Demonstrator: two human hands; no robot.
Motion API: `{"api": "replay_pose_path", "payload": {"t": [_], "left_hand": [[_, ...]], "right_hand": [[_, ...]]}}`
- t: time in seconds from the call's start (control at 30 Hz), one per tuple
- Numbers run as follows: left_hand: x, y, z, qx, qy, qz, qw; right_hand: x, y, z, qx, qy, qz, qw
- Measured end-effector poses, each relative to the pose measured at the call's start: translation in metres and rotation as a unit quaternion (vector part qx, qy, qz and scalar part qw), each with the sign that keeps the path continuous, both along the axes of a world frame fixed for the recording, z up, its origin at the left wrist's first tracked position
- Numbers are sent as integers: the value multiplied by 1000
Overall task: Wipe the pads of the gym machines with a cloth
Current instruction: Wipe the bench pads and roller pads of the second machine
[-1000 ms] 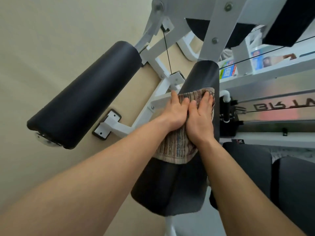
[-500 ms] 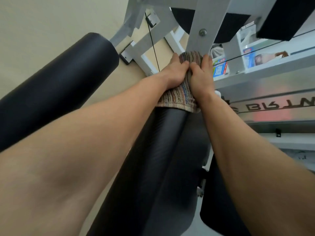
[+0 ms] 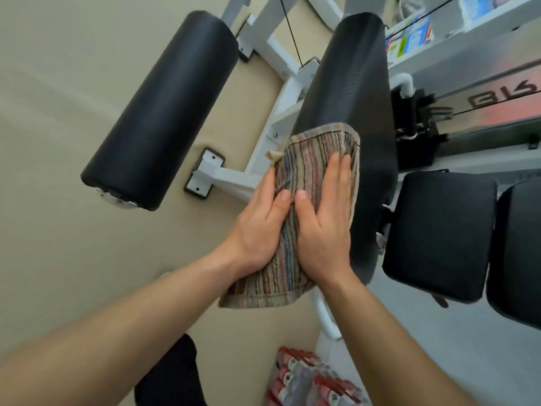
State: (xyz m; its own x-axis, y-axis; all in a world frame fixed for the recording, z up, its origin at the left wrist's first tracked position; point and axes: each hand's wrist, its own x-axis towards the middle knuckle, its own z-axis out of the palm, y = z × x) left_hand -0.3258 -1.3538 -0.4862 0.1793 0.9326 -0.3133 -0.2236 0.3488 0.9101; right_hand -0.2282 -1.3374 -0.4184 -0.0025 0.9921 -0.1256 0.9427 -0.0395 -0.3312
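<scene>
The right hand [image 3: 322, 230] lies flat on the striped cloth [image 3: 307, 159], fingers straight and close together, thumb stretched along the fabric, pressing it onto the black roller pad [image 3: 345, 77]. The left hand [image 3: 257, 227] sits just beside it, the two thumbs nearly touching. Its thumb rests on top of the cloth, but its fingers run along the cloth's left edge and slip out of sight behind it. I cannot tell whether they grip the fabric or only lie against it.

The cloth wraps over the near half of the pad and hides that end entirely. Its lower hem hangs loose below both wrists. The pad's far half is bare and reaches up toward the top of the view.

To the left, well apart, a second roller pad [image 3: 164, 106] juts from the same white frame [image 3: 281, 92]. A thin black cable [image 3: 292, 33] runs down between the two pads.

To the right stand flat black seat cushions [image 3: 439, 235], the farther one cut off by the edge. Above them a shelf [image 3: 439, 45] holds boxes too blurred to read, and lettering on the machine shows only in part. At the bottom edge a red pack [image 3: 307, 379] lies on the floor, cut off and indistinct.
</scene>
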Motion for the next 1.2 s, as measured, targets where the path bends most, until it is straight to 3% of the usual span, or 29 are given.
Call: {"api": "replay_pose_path", "payload": {"t": [0.17, 0.4, 0.53, 0.67, 0.9, 1.2], "left_hand": [[5, 29, 3, 0, 23, -2, 1000], [29, 196, -3, 3, 95, 0, 995], [36, 287, -4, -4, 92, -8, 996], [36, 326, -10, 11, 76, -12, 997], [28, 255, -7, 19, 72, 6, 997], [-4, 48, 16, -59, 7, -22, 998]], "right_hand": [[5, 22, 0, 0, 4, -7, 1000], [25, 185, -6, 10, 29, -16, 999], [31, 272, -11, 17, -6, -29, 999], [31, 311, -13, 37, 5, -28, 999], [26, 268, -9, 28, 1, -35, 999], [-1, 61, 0, 23, -43, -28, 998]]}}
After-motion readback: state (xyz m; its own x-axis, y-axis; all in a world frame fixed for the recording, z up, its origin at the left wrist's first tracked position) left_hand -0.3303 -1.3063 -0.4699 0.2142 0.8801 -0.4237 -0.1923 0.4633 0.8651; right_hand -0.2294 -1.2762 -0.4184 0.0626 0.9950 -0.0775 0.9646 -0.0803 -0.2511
